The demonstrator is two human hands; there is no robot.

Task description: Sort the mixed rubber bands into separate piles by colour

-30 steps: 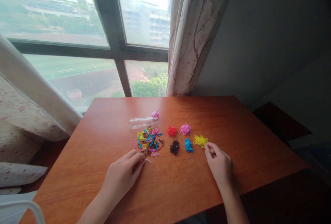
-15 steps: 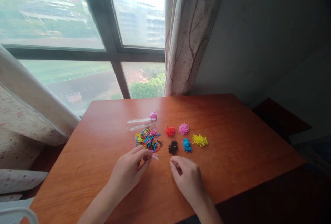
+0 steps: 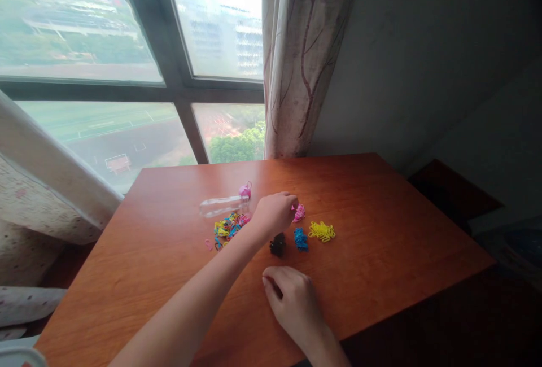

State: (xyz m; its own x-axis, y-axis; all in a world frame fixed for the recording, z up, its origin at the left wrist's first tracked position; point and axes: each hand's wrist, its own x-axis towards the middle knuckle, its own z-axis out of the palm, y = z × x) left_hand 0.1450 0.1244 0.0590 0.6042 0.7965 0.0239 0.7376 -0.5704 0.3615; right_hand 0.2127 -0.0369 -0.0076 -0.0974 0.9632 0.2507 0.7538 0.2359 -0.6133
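Bands of pink (image 3: 300,213), set beyond the blue pile (image 3: 301,239) on the table (image 3: 359,186), are partly covered by the left hand (image 3: 276,212), whose grip cannot be made out, while the right hand (image 3: 293,293), nearer, is curled, tip contact unclear, and the black pile (image 3: 278,245) could be scattered by a low-dragged left wrist (image 3: 250,234).

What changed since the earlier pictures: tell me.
The left hand went from the mixed pile, forward and right, to the pink pile. The right hand left the yellow pile, moving left and nearer the person. Any release is unclear. The blue pile, black pile and container stayed put.
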